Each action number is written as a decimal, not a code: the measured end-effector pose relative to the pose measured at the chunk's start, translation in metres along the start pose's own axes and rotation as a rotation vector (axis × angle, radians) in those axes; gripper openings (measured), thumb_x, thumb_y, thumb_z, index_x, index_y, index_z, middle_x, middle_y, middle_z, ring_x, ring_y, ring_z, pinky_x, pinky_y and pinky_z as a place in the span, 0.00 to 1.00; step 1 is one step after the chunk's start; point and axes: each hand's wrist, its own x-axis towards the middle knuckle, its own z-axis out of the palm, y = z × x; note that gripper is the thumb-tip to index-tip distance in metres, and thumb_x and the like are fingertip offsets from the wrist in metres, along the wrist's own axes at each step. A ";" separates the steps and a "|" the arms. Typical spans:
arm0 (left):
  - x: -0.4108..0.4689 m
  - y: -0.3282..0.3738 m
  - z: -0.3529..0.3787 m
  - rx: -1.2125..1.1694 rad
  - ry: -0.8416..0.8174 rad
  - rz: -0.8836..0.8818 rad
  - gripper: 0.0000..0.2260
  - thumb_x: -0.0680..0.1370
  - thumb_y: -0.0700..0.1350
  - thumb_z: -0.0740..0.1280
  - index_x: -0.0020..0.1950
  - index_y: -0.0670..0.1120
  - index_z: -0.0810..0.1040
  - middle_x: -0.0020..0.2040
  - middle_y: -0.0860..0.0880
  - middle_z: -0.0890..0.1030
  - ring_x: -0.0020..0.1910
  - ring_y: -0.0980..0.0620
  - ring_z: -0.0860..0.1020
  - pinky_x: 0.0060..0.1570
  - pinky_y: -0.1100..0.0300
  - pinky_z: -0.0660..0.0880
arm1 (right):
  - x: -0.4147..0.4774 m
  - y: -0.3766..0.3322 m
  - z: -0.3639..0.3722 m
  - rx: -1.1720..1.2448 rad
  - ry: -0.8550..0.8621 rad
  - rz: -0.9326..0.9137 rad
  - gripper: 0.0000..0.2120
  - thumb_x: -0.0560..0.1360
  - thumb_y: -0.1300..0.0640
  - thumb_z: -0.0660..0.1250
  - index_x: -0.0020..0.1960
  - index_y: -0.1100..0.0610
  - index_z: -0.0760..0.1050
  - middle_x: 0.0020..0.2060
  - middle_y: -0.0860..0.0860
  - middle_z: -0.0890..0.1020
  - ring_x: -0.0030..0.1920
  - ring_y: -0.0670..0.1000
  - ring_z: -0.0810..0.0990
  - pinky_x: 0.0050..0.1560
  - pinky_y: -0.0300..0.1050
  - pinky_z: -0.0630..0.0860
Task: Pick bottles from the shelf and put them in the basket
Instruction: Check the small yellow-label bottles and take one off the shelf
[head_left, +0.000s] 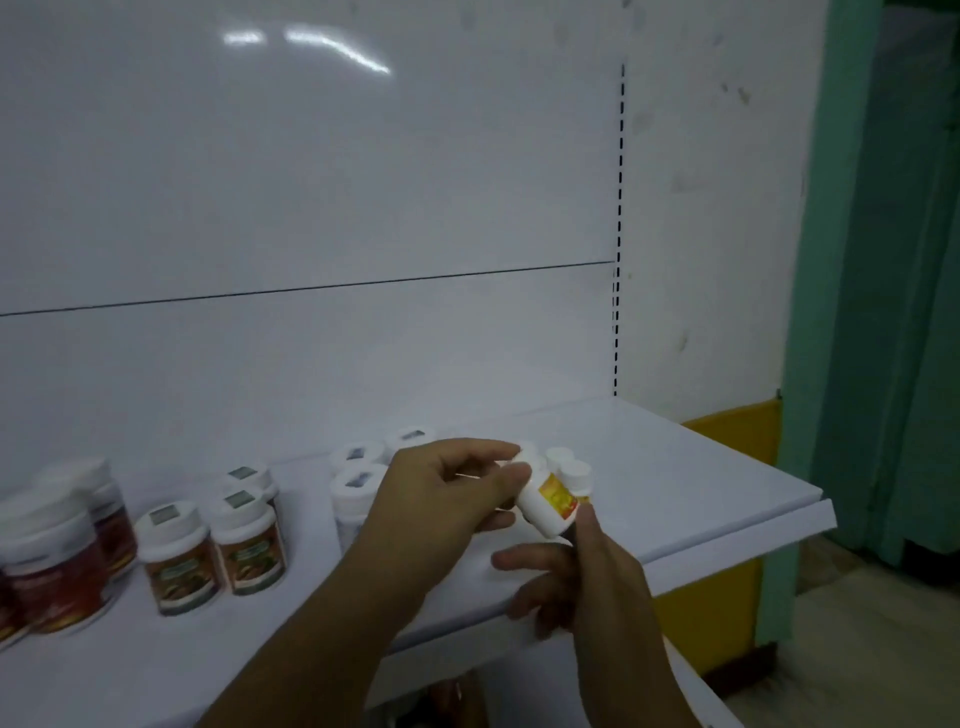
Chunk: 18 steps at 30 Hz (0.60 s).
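A white shelf is filling the lower frame; at centre the left hand is pinching a tilted small white bottle, the right hand half-curled beneath, empty-looking. The loose fingertip grip is risking a drop onto neighbouring bottles; no basket is showing

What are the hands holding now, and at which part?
The left hand grips a small white bottle at its cap end, tilted; the right hand touches its bottom.

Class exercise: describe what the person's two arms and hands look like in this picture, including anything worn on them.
Both forearms are bare as far as the frame shows: no sleeves, gloves, watch or bracelets. The left hand and right hand show no rings on the visible fingers. Nails look short and unpainted, though the picture is blurry.
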 end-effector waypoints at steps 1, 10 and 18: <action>-0.004 0.001 -0.002 -0.006 -0.014 -0.005 0.06 0.72 0.41 0.70 0.47 0.48 0.83 0.45 0.47 0.83 0.41 0.52 0.83 0.34 0.68 0.77 | -0.003 -0.003 0.002 0.116 -0.044 0.083 0.23 0.77 0.44 0.46 0.46 0.59 0.72 0.28 0.55 0.83 0.20 0.49 0.77 0.20 0.36 0.69; -0.015 0.001 -0.018 0.053 -0.038 0.019 0.06 0.70 0.43 0.72 0.42 0.53 0.84 0.38 0.57 0.84 0.39 0.55 0.82 0.35 0.63 0.80 | -0.015 0.004 0.007 0.359 -0.037 0.118 0.17 0.77 0.49 0.57 0.44 0.60 0.78 0.29 0.58 0.83 0.24 0.50 0.79 0.28 0.40 0.71; -0.017 0.002 -0.027 0.065 0.030 0.142 0.06 0.69 0.41 0.72 0.37 0.53 0.84 0.38 0.54 0.85 0.39 0.54 0.83 0.38 0.64 0.81 | -0.023 0.000 0.014 0.287 -0.072 0.113 0.15 0.75 0.48 0.58 0.50 0.57 0.76 0.35 0.59 0.85 0.24 0.53 0.79 0.24 0.39 0.73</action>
